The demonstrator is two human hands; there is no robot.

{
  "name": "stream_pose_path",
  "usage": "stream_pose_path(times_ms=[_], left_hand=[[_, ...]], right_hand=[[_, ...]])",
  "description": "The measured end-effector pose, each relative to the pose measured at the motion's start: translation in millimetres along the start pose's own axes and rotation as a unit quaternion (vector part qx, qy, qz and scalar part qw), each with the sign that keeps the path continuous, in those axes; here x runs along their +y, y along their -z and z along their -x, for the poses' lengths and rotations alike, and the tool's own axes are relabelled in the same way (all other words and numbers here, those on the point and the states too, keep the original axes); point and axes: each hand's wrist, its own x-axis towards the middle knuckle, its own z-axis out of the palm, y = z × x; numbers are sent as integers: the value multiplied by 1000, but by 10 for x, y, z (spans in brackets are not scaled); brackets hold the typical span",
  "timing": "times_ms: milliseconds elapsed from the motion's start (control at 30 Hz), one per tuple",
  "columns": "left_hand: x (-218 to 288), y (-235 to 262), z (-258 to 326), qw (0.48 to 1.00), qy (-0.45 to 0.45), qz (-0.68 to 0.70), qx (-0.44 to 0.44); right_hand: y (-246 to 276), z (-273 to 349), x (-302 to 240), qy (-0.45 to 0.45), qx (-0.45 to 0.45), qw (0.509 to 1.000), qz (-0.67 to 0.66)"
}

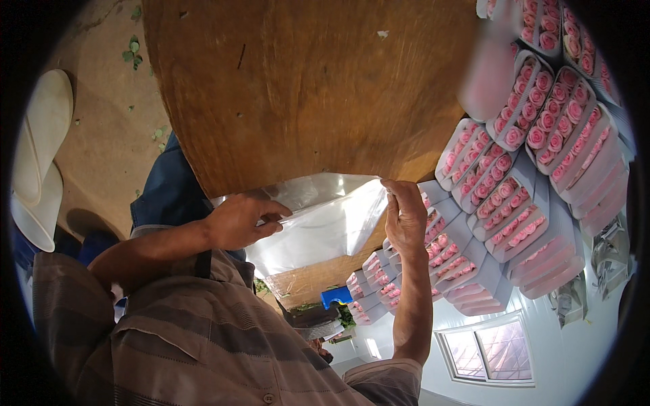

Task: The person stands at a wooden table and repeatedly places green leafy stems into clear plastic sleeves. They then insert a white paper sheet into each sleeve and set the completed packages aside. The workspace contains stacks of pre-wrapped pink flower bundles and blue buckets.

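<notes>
Transparent, glossy plastic film (pixel 318 233) is spread between the hands at the edge of a brown, flat wooden board (pixel 311 88), long axis roughly left to right; its upper right corner is pinched by the right hand (pixel 406 220), while the left hand (pixel 238 220) is placed, fingers curled, at its left part, grip indiscernible.

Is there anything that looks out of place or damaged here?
Green leaves lie loose on the floor at upper left, like dropped trimmings. The wooden tabletop has a pale spot, perhaps chipped. The clear plastic film looks merely creased.
</notes>
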Motion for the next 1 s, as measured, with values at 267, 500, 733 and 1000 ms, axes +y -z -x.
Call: stream_pose_path(times_ms=[267,500,733,1000], left_hand=[[-13,6,-1,999,26,6,-28],[-55,-17,1,1000,5,-10,-6],[-46,-3,11,1000,-4,11,-4],[-74,-28,24,999,-31,-18,4]], right_hand=[[23,-8,-104,-4,-61,983,174],[35,-131,-183,24,-56,981,184],[23,-197,-239,-24,-72,984,164],[29,-244,-291,-30,-94,973,208]])
